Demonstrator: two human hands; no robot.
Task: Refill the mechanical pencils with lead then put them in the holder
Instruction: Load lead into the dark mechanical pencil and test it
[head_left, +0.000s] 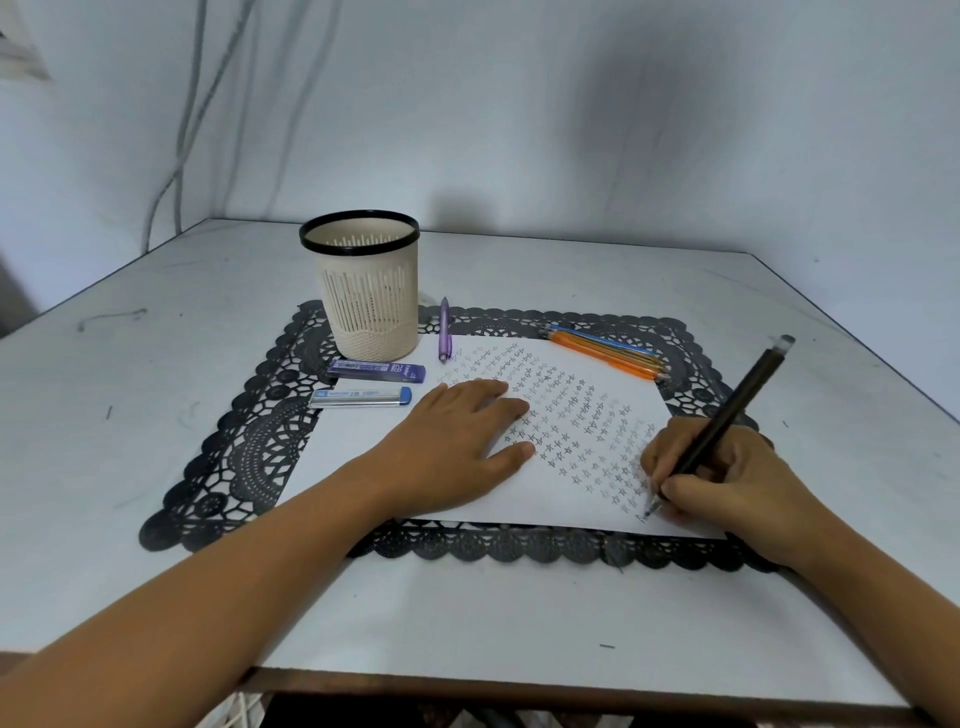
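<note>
Right hand: your right hand (727, 483) pinched the black pencil (727, 410), its tip on the paper (545, 506).
Left hand: your left hand (457, 441) lay flat on the paper, fingers straight and together.
Lead: the grey lead tube (361, 396) and purple lead case (376, 370) lay just left of the paper.
Pencils: the purple pencil (444, 330) lay beside the holder (366, 291); the orange and blue pencils (605, 349) lay farther right.
Holder: it stood upright on the mat (244, 447).

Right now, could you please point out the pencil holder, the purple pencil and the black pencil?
pencil holder (367, 312): head view, slatted side wall.
purple pencil (444, 330): head view, middle of barrel.
black pencil (743, 395): head view, upper part of barrel.
</note>
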